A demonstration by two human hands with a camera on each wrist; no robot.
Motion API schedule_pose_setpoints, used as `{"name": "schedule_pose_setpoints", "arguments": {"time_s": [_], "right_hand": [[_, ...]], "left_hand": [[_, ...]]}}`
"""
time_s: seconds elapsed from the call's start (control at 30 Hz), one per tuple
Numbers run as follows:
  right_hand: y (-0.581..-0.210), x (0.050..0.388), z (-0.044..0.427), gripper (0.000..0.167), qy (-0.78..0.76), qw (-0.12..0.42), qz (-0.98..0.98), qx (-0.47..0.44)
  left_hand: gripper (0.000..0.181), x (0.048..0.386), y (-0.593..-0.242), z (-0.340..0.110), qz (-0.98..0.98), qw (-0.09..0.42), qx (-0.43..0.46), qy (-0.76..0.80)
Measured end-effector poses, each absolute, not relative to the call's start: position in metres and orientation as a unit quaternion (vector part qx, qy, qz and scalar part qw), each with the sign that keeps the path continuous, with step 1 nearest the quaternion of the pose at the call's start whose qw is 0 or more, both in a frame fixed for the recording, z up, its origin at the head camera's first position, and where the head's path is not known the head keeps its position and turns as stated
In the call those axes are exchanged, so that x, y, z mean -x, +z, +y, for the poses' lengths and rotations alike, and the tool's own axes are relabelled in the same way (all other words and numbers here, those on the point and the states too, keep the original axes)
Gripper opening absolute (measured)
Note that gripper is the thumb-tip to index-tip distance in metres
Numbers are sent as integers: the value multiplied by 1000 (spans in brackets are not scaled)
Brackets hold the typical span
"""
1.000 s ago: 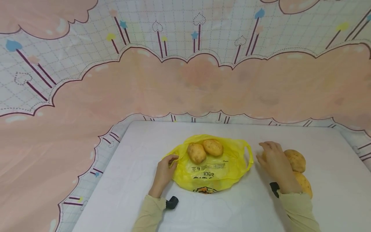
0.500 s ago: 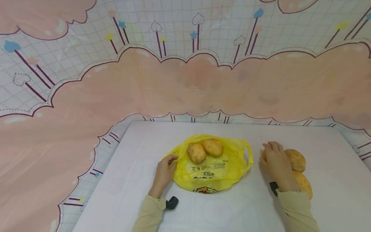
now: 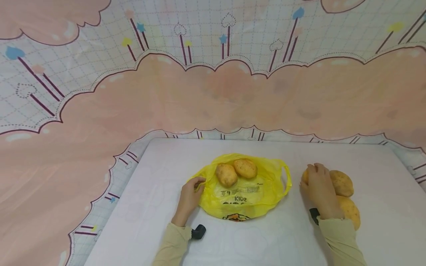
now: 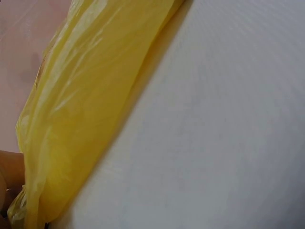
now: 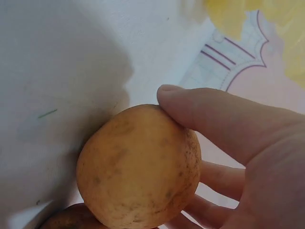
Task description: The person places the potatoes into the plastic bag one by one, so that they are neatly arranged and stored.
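A yellow plastic bag (image 3: pixel 239 212) lies on the white table, its mouth spread wide. Two potatoes, a left one (image 3: pixel 226 175) and a right one (image 3: pixel 245 168), rest in it. At the bag's left edge my left hand (image 3: pixel 189 197) pinches the plastic between thumb and fingers; the left wrist view shows mostly the bag's side (image 4: pixel 100 95). On the right my right hand (image 3: pixel 320 190) grips a potato (image 5: pixel 138 167), thumb on one side and fingers round the other. In the head view the hand covers most of that potato.
Beside my right hand lie two more potatoes, one farther back (image 3: pixel 341 183) and one nearer (image 3: pixel 349 212), partly hidden by the wrist. The bag's loop handle (image 3: pixel 287 181) points toward the right hand. A patterned curtain (image 3: pixel 233 99) hangs behind the table (image 3: pixel 126 221).
My right hand has moved slightly right and its fingers have closed round the leftmost loose potato. My left hand and the bag have stayed in place.
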State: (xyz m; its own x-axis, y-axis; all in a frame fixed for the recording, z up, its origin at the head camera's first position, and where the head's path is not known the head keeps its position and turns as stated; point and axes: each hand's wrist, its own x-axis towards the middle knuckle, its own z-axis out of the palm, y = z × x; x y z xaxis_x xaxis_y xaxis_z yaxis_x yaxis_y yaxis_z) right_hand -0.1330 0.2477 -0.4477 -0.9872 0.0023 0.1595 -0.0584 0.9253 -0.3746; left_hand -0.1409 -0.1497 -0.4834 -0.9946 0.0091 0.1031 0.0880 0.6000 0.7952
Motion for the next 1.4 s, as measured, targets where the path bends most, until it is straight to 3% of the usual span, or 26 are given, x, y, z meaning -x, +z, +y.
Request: {"name": "schedule_pose_setpoints", "arguments": {"time_s": [0.3,0.57,1.4], "right_hand": [[-445,123,250,43,177,118,-977,-5],[-442,125,251,44,192,94,-977,14],[-424,126,240,38,230,155,-960,-32]], "left_hand": [[21,143,-484,-145,-896,46,48,-438],[20,144,-483,-145,-896,50,48,-439],[20,142,-485,-150,-895,50,35,-442]]}}
